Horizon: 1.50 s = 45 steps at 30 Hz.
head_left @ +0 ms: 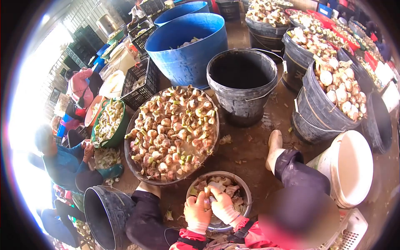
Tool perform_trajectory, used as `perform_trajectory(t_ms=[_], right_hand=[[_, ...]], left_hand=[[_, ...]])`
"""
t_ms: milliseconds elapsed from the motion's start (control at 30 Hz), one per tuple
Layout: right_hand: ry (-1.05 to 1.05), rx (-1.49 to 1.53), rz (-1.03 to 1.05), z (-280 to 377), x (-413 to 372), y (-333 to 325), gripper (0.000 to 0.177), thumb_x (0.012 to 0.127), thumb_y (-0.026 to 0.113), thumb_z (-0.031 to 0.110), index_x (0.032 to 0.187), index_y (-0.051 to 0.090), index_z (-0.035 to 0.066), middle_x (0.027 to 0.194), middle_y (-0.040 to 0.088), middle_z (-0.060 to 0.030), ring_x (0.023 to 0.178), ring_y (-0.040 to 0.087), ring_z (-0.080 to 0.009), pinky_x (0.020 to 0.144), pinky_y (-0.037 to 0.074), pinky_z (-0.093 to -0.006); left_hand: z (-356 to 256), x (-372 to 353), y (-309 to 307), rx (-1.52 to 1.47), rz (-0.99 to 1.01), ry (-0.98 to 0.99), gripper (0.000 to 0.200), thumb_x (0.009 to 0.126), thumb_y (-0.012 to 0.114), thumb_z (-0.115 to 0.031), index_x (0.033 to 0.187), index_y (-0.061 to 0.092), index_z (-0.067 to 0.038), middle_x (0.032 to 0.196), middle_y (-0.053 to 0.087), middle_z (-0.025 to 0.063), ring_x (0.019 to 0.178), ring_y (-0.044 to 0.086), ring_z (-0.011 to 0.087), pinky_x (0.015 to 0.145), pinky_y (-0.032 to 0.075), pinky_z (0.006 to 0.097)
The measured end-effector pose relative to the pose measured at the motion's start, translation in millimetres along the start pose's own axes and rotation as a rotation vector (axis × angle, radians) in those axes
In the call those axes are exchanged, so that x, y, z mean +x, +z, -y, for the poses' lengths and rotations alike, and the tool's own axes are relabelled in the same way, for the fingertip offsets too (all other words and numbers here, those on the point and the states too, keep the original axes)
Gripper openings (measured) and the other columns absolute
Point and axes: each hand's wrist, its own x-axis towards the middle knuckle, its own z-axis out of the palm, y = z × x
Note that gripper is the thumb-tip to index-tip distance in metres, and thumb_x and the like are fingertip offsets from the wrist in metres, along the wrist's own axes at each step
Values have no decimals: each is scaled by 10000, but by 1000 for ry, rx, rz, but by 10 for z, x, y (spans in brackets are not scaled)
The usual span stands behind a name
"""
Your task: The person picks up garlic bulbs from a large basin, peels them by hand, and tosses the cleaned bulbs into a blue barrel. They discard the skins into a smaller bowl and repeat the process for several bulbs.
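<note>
Both hands are gloved and close together over a metal bowl [248,200] that holds pale peelings. My left hand [197,211] is closed round a small brownish bulb [207,192], whose tip shows above the fingers. Against it, my right hand [223,205] has its fingers bent round something dark and small, too hidden to name. Beyond the bowl, to the left, stands a wide round tub [130,146] heaped with bulbs [171,129] that have short green stems.
An upright black bucket [241,102], a blue tub [187,50] and a tilted bucket of pale bulbs [318,110] stand ahead. A white bucket [352,168] leans at right, a black bucket [104,216] lies at left. A person in blue [66,164] sits at left.
</note>
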Motion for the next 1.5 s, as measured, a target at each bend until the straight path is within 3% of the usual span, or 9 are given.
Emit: perform_trajectory(t_ms=[200, 300, 400, 600, 700, 833, 1000, 1267, 1500], right_hand=[[124, 280, 145, -80, 86, -81, 389, 832, 503, -44, 1197, 604, 45, 1061, 673, -100, 1003, 618, -156, 905, 457, -272], [179, 540, 248, -29, 128, -155, 377, 831, 510, -54, 1188, 613, 6, 1113, 652, -61, 1023, 592, -132, 930, 445, -262], [151, 593, 323, -70, 112, -147, 359, 876, 508, -20, 1227, 581, -15, 1162, 621, -59, 1057, 578, -144, 940, 443, -261], [526, 861, 272, 127, 109, -196, 417, 882, 618, 64, 1284, 534, -8, 1112, 641, -54, 982, 603, -129, 865, 465, -245], [508, 1050, 253, -19, 80, -139, 363, 865, 633, 43, 1220, 582, -20, 1061, 649, -46, 925, 609, -114, 826, 479, -235], [488, 1032, 190, -69, 94, -60, 331, 848, 648, 27, 1173, 613, -25, 1038, 659, -52, 872, 630, -136, 776, 515, -253], [427, 1131, 86, 48, 83, -165, 276, 837, 574, -58, 1104, 634, -30, 1028, 664, -82, 889, 640, -150, 785, 521, -260], [84, 654, -63, -42, 47, -93, 261, 857, 568, -4, 1108, 637, 8, 1040, 662, -57, 950, 608, -131, 870, 469, -256], [29, 619, 248, 76, -34, 0, 309, 877, 600, 20, 1186, 590, 18, 1046, 645, -21, 948, 591, -114, 842, 473, -247]], left_hand=[[65, 2, -51, -197, 35, -13, 440, 750, 688, -168, 1177, 582, -174, 1025, 579, 114, 910, 594, 323, 747, 509, 426], [327, -83, 3, -1872, 259, -670, 438, 832, 649, -189, 1250, 521, -171, 1172, 594, 113, 955, 631, 286, 748, 536, 508], [379, -82, 57, -2076, 252, -843, 401, 854, 636, -284, 1228, 537, -175, 1090, 631, 105, 889, 639, 286, 730, 535, 502], [311, -57, 102, -1628, 206, -754, 593, 823, 679, -440, 1263, 514, -79, 974, 605, 96, 839, 612, 270, 749, 516, 428], [238, -74, 45, -402, -42, 67, 939, 611, 853, -425, 1329, 427, 4, 1056, 565, 145, 954, 579, 295, 844, 481, 370], [190, -49, 54, -467, -49, 20, 917, 625, 849, -419, 1326, 434, 1, 1026, 567, 140, 939, 577, 294, 849, 480, 365], [268, 119, 220, -2114, 383, -1026, 626, 885, 428, -654, 1142, 567, -100, 920, 634, 28, 758, 586, 217, 563, 467, 345], [127, -127, 112, -1613, 126, -634, 743, 834, 668, -483, 1374, 309, -120, 1292, 470, 150, 1055, 557, 318, 868, 485, 475], [214, 36, 248, -1716, -24, -706, 536, 863, 668, -350, 1245, 427, -61, 934, 595, 52, 775, 573, 151, 661, 493, 294]])
